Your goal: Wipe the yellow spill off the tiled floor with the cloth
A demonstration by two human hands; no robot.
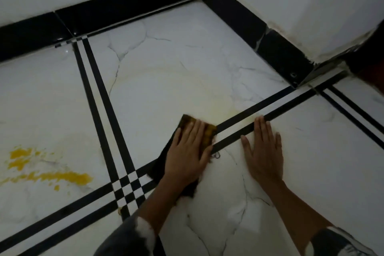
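Floor [166,68], cloth [187,119] half under left hand [187,156]

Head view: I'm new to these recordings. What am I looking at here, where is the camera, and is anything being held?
There is no machine here: a person works with two bare hands, and the single camera is worn on their head, looking forward and down. The left hand lies flat, fingers straight, pressing a dark cloth onto the white tiled floor; the cloth's far edge is stained yellow. The right hand rests flat on bare tile beside it, holding nothing. Nothing is gripped; the cloth is only pressed down. A bright yellow spill lies on the tile far to the left, apart from the cloth, and a faint yellowish smear shows just ahead of the cloth. Black skirting runs along the walls.
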